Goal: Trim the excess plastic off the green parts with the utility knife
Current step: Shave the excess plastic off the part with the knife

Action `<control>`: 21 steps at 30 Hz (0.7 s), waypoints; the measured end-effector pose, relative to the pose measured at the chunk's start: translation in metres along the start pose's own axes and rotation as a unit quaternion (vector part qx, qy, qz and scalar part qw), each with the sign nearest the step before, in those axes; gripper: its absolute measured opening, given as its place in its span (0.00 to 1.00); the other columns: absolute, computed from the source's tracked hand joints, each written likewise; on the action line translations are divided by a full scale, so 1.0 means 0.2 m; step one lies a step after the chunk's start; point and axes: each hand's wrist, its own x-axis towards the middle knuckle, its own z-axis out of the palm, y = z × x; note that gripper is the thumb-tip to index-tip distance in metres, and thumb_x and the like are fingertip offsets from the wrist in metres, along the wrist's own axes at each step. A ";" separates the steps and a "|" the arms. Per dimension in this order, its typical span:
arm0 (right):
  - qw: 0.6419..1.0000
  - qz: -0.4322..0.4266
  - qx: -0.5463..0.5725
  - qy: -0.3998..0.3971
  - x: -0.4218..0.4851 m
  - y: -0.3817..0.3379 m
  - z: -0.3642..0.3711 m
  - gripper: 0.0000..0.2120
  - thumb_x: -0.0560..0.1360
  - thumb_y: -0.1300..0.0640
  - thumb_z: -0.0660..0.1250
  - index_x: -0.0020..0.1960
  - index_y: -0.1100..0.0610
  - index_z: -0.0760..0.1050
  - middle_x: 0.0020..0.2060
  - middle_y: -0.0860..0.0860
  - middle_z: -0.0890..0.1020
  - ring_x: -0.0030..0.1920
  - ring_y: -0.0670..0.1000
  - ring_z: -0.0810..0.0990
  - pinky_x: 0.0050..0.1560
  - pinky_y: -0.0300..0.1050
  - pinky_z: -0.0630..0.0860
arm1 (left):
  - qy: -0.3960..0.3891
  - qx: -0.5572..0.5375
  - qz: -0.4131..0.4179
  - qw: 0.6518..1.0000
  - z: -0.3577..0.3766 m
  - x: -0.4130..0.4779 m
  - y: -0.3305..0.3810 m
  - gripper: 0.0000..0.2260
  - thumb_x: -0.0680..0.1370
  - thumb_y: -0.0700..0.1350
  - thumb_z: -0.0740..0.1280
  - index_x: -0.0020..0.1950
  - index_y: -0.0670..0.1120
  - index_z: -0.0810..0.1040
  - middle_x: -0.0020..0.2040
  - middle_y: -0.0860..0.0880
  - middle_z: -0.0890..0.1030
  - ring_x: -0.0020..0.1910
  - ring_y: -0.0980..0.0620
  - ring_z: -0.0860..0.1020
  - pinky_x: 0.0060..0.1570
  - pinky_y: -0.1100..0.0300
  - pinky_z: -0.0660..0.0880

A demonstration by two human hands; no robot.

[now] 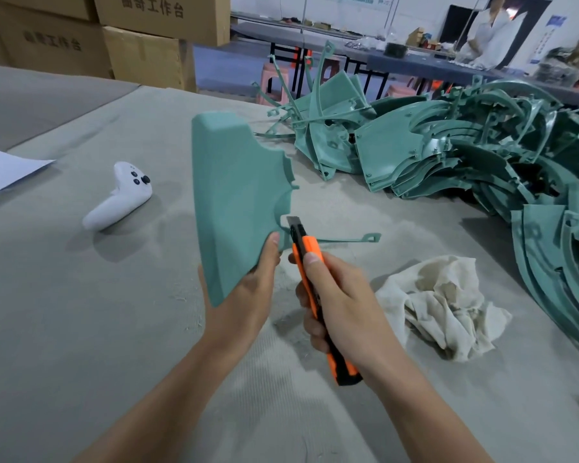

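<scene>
My left hand (248,292) holds a green fan-shaped plastic part (234,195) upright above the table, gripping its lower edge with the thumb on its face. A thin green sprue strip (348,239) sticks out to the right from the part's lower right corner. My right hand (341,305) grips an orange and black utility knife (311,272), thumb on the slider. Its short blade (293,223) touches the part's edge where the strip joins.
A large heap of green parts (465,152) fills the table's right and far side. A crumpled beige rag (442,302) lies right of my hands. A white controller (121,198) and white paper (4,168) lie left. Cardboard boxes (141,45) stand behind; a person (488,38) stands far back.
</scene>
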 end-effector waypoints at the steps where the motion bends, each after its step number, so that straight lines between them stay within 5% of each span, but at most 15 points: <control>1: 1.000 0.004 0.005 -0.003 0.00 -0.01 -0.01 0.16 0.83 0.46 0.56 0.51 0.57 0.76 0.31 0.47 0.73 0.23 0.48 0.68 0.22 0.40 0.65 | 0.041 -0.007 0.012 0.999 0.00 0.01 -0.01 0.12 0.75 0.65 0.55 0.41 0.63 0.75 0.44 0.72 0.75 0.52 0.73 0.69 0.40 0.89 0.53; 4: 0.999 0.023 0.040 -0.016 -0.01 -0.02 -0.02 0.17 0.83 0.47 0.57 0.54 0.61 0.74 0.32 0.49 0.73 0.23 0.47 0.66 0.22 0.39 0.63 | 0.092 -0.053 0.038 0.994 0.03 0.02 -0.02 0.15 0.77 0.56 0.64 0.42 0.47 0.83 0.31 0.65 0.78 0.39 0.80 0.72 0.40 0.86 0.60; 6: 0.998 0.023 0.050 -0.014 -0.01 -0.02 -0.02 0.18 0.83 0.47 0.57 0.54 0.62 0.74 0.31 0.49 0.73 0.23 0.47 0.66 0.22 0.39 0.63 | 0.099 -0.053 0.037 0.993 0.03 0.01 -0.01 0.12 0.78 0.53 0.65 0.41 0.48 0.83 0.30 0.67 0.78 0.39 0.80 0.72 0.40 0.85 0.60; 8: 0.999 0.018 0.045 0.006 -0.01 -0.02 -0.04 0.17 0.83 0.48 0.57 0.54 0.62 0.74 0.31 0.48 0.73 0.23 0.48 0.66 0.22 0.39 0.63 | 0.078 -0.028 0.016 0.996 0.01 0.01 -0.01 0.12 0.79 0.56 0.61 0.45 0.54 0.82 0.35 0.72 0.77 0.45 0.77 0.71 0.40 0.88 0.54; 10: 0.999 -0.001 0.021 0.032 0.00 -0.01 -0.06 0.17 0.82 0.48 0.58 0.54 0.62 0.74 0.30 0.48 0.73 0.23 0.48 0.66 0.22 0.40 0.64 | 0.022 -0.007 0.006 1.000 0.01 0.00 -0.01 0.17 0.81 0.59 0.56 0.57 0.54 0.81 0.50 0.68 0.75 0.50 0.69 0.72 0.37 0.89 0.51; 14: 0.995 -0.064 -0.051 0.060 0.00 0.00 -0.09 0.12 0.81 0.49 0.60 0.49 0.56 0.77 0.31 0.49 0.76 0.23 0.48 0.70 0.23 0.39 0.66 | 0.090 -0.081 -0.010 0.993 0.01 0.01 0.01 0.13 0.78 0.56 0.64 0.42 0.52 0.84 0.34 0.68 0.81 0.41 0.75 0.76 0.39 0.86 0.60; 16: 0.993 -0.080 -0.077 0.048 0.00 0.00 -0.09 0.10 0.82 0.48 0.60 0.48 0.50 0.78 0.33 0.52 0.78 0.23 0.47 0.71 0.23 0.38 0.67 | 0.081 -0.119 -0.009 0.990 0.02 0.01 0.03 0.12 0.78 0.54 0.66 0.42 0.50 0.84 0.35 0.66 0.82 0.38 0.73 0.78 0.38 0.84 0.64; 21: 0.998 -0.020 -0.040 0.044 0.02 0.01 -0.14 0.18 0.83 0.47 0.58 0.51 0.62 0.77 0.36 0.61 0.79 0.23 0.52 0.73 0.22 0.42 0.68 | 0.084 -0.156 0.019 0.984 0.00 0.03 0.03 0.09 0.78 0.51 0.68 0.38 0.56 0.82 0.37 0.59 0.85 0.39 0.61 0.84 0.48 0.65 0.77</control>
